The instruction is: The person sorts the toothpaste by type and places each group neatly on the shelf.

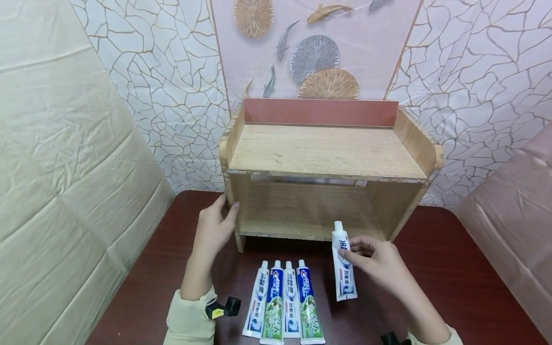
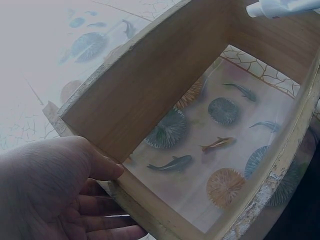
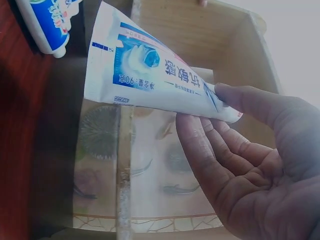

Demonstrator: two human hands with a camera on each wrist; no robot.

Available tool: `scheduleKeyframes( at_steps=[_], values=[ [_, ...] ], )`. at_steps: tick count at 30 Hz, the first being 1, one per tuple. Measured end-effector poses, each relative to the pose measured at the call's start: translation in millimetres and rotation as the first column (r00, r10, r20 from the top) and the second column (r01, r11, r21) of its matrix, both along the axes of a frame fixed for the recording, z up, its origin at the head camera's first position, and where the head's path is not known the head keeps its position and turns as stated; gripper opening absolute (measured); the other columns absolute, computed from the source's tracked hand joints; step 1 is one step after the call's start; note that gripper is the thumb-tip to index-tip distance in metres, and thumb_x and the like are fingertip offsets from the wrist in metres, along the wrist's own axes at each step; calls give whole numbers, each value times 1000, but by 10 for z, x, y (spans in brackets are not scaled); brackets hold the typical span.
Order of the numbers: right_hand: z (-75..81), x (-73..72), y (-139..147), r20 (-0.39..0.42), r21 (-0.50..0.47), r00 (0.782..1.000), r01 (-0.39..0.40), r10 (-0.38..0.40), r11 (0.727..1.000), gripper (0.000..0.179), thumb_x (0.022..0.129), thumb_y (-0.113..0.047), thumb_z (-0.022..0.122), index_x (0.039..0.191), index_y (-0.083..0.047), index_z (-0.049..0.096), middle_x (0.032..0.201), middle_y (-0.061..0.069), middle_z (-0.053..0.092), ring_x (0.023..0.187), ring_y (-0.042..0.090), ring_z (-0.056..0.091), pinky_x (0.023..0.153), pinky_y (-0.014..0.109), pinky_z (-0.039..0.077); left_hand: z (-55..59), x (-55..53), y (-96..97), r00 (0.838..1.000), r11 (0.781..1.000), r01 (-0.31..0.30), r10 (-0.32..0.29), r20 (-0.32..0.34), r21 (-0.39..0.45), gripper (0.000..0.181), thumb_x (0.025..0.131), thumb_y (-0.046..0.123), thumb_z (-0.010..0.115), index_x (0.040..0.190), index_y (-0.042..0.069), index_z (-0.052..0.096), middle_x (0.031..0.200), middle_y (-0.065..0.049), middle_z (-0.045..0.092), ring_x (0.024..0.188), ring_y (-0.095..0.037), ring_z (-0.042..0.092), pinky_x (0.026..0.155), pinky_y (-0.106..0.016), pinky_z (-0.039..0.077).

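Observation:
My right hand point(image 1: 379, 261) pinches a white toothpaste tube point(image 1: 343, 268) between thumb and fingers, cap upward, in front of the shelf's lower compartment. In the right wrist view the tube point(image 3: 145, 65) shows blue print, and its flat end points away from the hand point(image 3: 250, 150). My left hand point(image 1: 214, 227) holds the left side panel of a small wooden shelf point(image 1: 327, 151). In the left wrist view the thumb of that hand point(image 2: 55, 190) lies on the inner side of the panel, the other fingers outside it.
Several toothpaste tubes lie side by side on the dark red table point(image 1: 142, 287), white ones point(image 1: 258, 302) alternating with blue-green ones point(image 1: 273, 306), caps toward the shelf. A patterned backdrop point(image 1: 172, 72) hangs behind the shelf. Pale cloth point(image 1: 64, 191) rises on the left.

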State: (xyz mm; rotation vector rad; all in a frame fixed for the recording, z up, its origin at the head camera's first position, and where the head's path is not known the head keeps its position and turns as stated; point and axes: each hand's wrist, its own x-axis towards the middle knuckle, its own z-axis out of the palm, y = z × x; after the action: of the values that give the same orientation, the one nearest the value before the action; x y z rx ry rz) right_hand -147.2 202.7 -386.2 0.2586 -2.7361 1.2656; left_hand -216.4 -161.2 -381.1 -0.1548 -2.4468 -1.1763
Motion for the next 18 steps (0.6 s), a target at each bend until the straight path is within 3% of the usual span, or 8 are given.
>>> scheduleKeyframes(
  at_steps=[11, 18],
  values=[
    [231, -22, -4, -33, 17, 999, 16, -16, 1000, 26, 87, -37, 80, 96, -14, 75, 85, -4, 73, 80, 12, 69, 68, 27, 55, -15, -4, 6, 1000, 1000, -11, 11, 4, 1, 41, 100, 30, 61, 133, 6, 62, 113, -15, 72, 100, -25, 68, 87, -47, 54],
    [340, -37, 15, -75, 1, 997, 15, -15, 1000, 25, 86, -32, 82, 97, -10, 74, 86, -1, 74, 78, 12, 70, 67, 26, 56, 0, 3, 10, 1000, 1000, -8, 8, 11, 5, 45, 100, 30, 62, 135, 2, 61, 116, -17, 71, 106, -29, 67, 89, -48, 53]
  ],
)
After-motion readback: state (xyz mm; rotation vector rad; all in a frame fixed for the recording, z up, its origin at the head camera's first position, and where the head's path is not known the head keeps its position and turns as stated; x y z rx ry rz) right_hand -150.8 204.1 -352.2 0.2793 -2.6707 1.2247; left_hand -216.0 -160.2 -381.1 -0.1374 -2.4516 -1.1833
